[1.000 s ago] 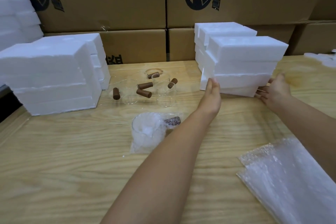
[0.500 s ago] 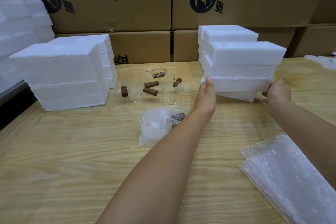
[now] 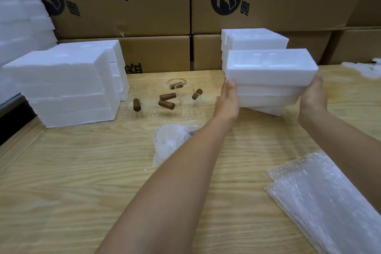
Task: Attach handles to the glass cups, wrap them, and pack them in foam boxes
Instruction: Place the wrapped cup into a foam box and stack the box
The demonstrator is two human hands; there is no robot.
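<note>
Left hand and right hand press straight fingers flat against opposite ends of the tilted foam boxes, far across the worktop. The foam is likely light, stiff but crumbly, so a gentle squeeze on the ends suits it.

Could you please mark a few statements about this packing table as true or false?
1. The left hand and the right hand hold the stack of foam boxes, one at each end. True.
2. That stack lies flat on the table. False: it is tilted, with its top face turned toward the camera.
3. The bubble wrap sheets lie at the table's left edge. False: they lie at its near right.
4. Unwrapped glass cups with brown handles stand to the left of the held stack. True.
</note>
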